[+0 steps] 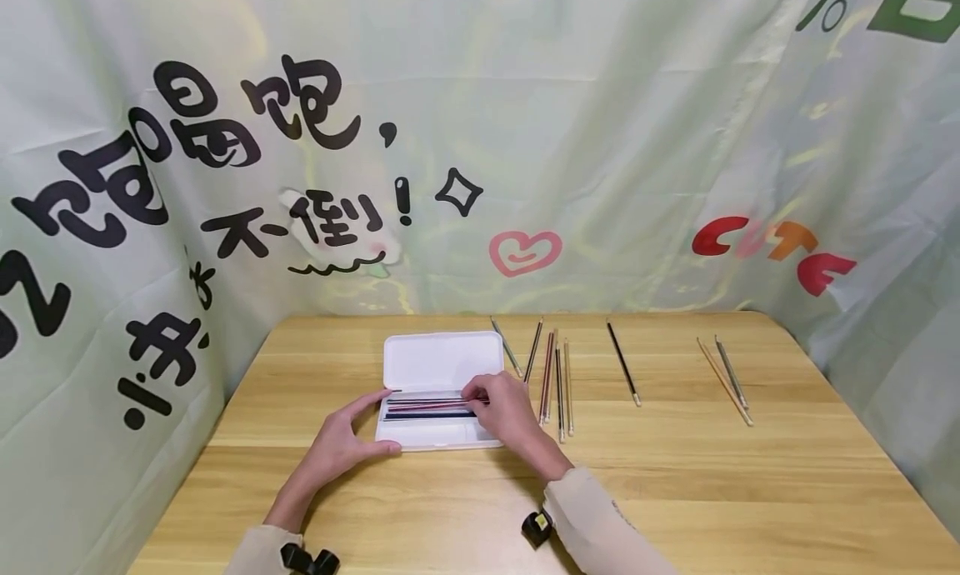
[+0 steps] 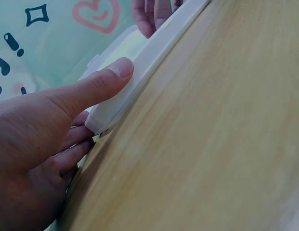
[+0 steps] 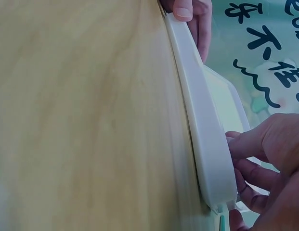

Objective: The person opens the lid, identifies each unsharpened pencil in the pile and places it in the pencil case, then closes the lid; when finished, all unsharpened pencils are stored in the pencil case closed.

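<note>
Table point(image 1: 420, 508). White case point(image 1: 442, 360) open on it. Left hand point(image 1: 341, 442) spans case's left end, thumb at front, fingers round behind. Right hand point(image 1: 508, 408) curled over case's right part, fingertips apparently pinching among pencils point(image 1: 423, 416) inside; exact grip hidden. Loose pencils point(image 1: 622, 362) right of case. Step looks like stowing; next move probably calls for aligning, then release.

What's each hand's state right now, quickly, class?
Left hand: holding the white case.
Right hand: at the pencils inside; whether holding one cannot be told.
</note>
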Demonstrator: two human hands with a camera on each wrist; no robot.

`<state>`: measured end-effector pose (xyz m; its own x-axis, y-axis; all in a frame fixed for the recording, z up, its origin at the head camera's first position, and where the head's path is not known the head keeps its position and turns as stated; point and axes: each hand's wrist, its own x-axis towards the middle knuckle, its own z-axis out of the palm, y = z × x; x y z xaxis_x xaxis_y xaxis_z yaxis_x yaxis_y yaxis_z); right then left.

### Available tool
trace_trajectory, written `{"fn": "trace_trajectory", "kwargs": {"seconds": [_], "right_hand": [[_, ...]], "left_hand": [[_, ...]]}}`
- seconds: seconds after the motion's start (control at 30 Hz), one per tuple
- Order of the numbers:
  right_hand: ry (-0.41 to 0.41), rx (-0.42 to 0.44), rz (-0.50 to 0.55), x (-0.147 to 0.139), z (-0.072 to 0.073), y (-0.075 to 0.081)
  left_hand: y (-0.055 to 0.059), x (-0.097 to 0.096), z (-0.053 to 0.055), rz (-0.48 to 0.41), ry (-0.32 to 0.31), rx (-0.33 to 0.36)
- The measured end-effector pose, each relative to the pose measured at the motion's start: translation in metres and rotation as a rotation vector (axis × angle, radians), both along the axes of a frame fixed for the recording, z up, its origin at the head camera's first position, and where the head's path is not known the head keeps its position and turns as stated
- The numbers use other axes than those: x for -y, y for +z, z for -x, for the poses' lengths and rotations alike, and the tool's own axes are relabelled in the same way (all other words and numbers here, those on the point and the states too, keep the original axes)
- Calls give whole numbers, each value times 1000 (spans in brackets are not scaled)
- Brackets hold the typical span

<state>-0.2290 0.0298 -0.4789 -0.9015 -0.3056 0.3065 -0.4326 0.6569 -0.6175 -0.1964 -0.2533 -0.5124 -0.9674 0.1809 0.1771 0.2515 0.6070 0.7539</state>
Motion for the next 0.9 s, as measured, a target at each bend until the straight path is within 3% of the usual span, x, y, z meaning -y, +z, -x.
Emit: {"fn": "trace_trajectory", "kwargs": {"seconds": [0.17, 0.43, 0.7, 0.9], "right_hand": [[10, 1, 24, 1, 0, 0], [46, 102, 156, -14, -5, 9], [-15, 10, 235, -52, -7, 23], [-101, -40, 147, -81, 2, 18]], "left_hand": [[-2, 1, 0, 3, 1, -8], [-1, 0, 0, 11, -1, -9], [0, -1, 0, 13, -2, -12], [-1, 0, 0, 3, 0, -9]]}}
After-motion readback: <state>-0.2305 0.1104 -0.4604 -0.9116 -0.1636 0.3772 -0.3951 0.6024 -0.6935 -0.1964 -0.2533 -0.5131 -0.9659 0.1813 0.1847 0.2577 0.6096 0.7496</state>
